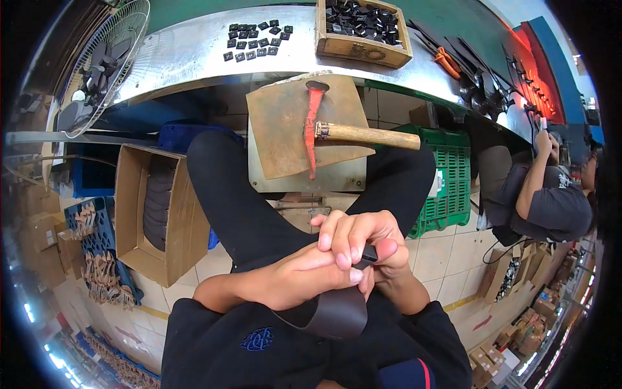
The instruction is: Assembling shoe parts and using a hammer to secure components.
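Both hands meet in front of my torso around a dark brown, leather-like strap [338, 314], which curves down in a loop below them. My left hand [301, 275] is closed on the strap, its thumb pressed near the upper end. My right hand [366, 240] is closed too, with the fingers bent over the left fingertips. A small black block-like piece [368, 257] shows between the right thumb and fingers, against the strap's end. How the piece and strap join is hidden by my fingers.
Beyond my knees, a red-headed hammer [311, 129] lies on a brown sheet [275, 129]. The metal bench [188, 52] carries rows of black square pieces [251, 44], a full wooden box [363, 50] and orange-handled pliers [447, 63]. A cardboard box [176, 236], green crate [447, 194] and co-worker [554, 201] flank me.
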Demonstrator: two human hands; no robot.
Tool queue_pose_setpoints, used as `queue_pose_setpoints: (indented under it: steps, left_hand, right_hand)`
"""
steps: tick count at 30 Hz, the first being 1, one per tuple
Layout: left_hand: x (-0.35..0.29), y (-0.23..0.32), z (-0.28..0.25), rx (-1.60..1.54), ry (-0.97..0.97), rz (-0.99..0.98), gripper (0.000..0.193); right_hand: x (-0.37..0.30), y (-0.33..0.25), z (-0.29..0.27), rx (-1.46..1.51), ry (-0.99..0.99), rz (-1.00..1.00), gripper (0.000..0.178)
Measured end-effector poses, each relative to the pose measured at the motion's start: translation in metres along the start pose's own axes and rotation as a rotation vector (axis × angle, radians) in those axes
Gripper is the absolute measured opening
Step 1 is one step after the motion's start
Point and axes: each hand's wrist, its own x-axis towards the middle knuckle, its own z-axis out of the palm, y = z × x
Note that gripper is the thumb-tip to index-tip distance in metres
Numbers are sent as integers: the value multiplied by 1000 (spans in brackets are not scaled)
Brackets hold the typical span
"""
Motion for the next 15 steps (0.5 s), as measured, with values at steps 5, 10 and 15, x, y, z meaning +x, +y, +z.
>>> queue_pose_setpoints:
  steps: [5, 10, 15]
  left_hand:
    - [0, 2, 3, -186, 54, -25, 28]
    - [4, 0, 3, -169, 65, -22, 29]
    - [5, 8, 2, -66, 157, -1, 30]
  right_hand:
    - [-1, 0, -11, -50, -35, 76, 59]
    - [-5, 5, -19, 27, -84, 22, 61]
    - [3, -7, -23, -252, -36, -13, 56]
